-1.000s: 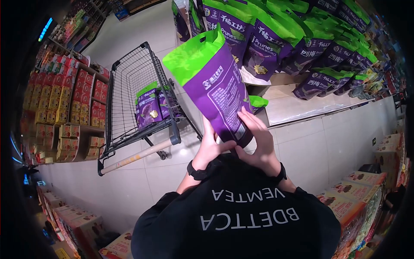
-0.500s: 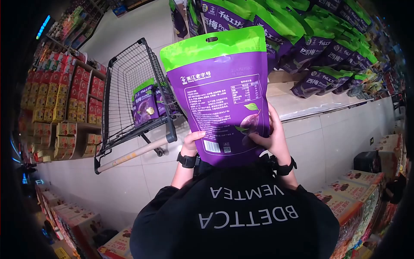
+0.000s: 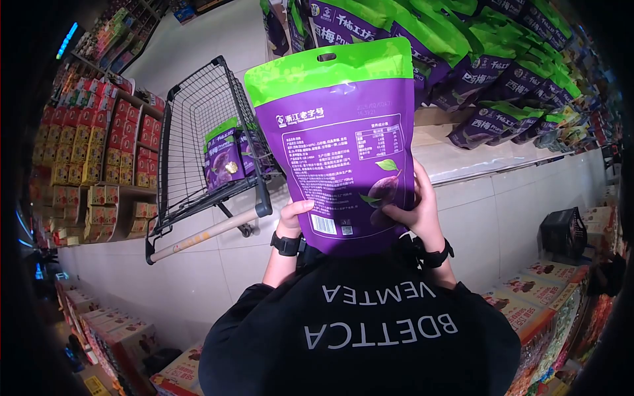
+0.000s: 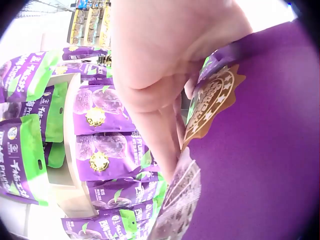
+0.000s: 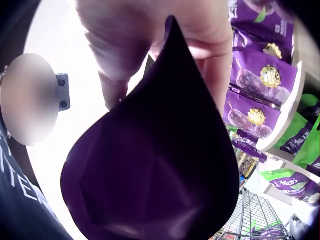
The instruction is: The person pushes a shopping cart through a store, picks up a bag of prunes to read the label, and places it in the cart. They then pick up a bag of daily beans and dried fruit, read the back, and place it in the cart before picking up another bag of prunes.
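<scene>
A purple prune bag (image 3: pixel 343 152) with a bright green top is upright in front of the chest, its printed back turned toward the head camera. At its lower left edge, my left hand (image 3: pixel 292 216) pinches it with the thumb on the printed side. My right hand (image 3: pixel 419 204) grips the lower right edge, thumb near the plum picture. In the left wrist view, the fingers (image 4: pixel 155 135) of the left hand reach over the bag's front, by a gold seal. The right wrist view shows the bag's dark bottom (image 5: pixel 155 170) below the right hand (image 5: pixel 150 35).
A shopping cart (image 3: pixel 205 132) at the left carries prune bags (image 3: pixel 224 162). More prune bags (image 3: pixel 489 79) crowd a display shelf (image 3: pixel 456 162) ahead and right. Red and yellow boxes (image 3: pixel 86 138) line the far left. Cartons (image 3: pixel 541 287) and a black basket (image 3: pixel 563 232) stand right.
The bag has turned from an angled pose to show its back squarely, and both hands have moved apart to its sides. Over the last half second it has hardly moved.
</scene>
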A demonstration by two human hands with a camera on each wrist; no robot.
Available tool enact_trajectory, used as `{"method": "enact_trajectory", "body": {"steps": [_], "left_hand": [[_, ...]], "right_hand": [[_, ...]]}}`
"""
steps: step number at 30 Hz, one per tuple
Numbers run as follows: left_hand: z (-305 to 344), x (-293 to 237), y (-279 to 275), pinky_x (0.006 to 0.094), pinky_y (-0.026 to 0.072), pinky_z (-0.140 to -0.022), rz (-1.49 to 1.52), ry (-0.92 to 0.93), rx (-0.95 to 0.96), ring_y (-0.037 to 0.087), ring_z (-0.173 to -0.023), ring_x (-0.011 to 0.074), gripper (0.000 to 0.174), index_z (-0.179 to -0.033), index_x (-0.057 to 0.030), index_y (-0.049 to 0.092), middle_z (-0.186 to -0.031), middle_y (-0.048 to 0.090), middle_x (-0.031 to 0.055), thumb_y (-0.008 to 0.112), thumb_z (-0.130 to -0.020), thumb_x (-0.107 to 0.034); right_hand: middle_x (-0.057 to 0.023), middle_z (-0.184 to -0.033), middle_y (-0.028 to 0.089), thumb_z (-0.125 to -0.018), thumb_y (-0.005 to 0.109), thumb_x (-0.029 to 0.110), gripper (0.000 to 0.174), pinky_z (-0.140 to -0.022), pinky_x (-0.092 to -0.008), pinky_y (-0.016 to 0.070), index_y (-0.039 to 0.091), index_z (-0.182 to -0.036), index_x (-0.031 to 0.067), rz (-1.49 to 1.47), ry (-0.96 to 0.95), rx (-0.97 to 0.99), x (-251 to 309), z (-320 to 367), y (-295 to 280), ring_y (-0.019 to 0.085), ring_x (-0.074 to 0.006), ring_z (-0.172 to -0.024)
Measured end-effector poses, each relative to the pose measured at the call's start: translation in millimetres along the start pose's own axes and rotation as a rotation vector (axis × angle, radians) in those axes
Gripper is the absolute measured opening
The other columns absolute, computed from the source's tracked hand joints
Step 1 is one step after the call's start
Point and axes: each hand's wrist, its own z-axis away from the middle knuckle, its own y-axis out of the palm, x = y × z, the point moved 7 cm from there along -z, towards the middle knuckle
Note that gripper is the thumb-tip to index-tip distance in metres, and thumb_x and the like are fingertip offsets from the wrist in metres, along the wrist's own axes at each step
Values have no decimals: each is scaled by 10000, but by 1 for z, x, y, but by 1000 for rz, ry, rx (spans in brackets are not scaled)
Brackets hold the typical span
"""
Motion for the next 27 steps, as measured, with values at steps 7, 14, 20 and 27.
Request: {"method": "enact_trajectory", "body": {"steps": [7,14,20,27], "left_hand": [[1,-1,5,312,449,-792,-47,-27,-53,572,-881,220,431,-1112,50,451,-1016,566,142,513,-717,-110],[2,-2,9,303,440,-801,-72,-16,-30,566,-896,209,431,-1122,42,446,-1024,564,131,517,-730,-125],[5,-3,12,300,431,-819,-110,-51,-36,553,-926,203,467,-1160,32,415,-1052,547,128,523,-739,-139],[6,-3,21,301,399,-866,-186,-98,-52,507,-1011,193,578,-1208,30,370,-1122,506,117,563,-740,-250]], "right_hand": [[-107,-1163,468,-588,708,-54,818,-911,-311,388,287,-1286,-1,-14,-2,-27,-2,0,-2,480,-187,-1067],[-105,-1157,474,-595,701,-55,793,-899,-310,399,298,-1276,-3,-69,39,-54,-4,2,-3,484,-189,-1062],[-101,-1148,478,-619,661,-79,753,-872,-293,417,301,-1276,3,-116,67,-57,-10,3,-5,498,-177,-1041],[-77,-1087,508,-651,613,-58,695,-818,-260,419,307,-1273,-7,-277,131,-71,-31,3,-10,519,-144,-967]]}}
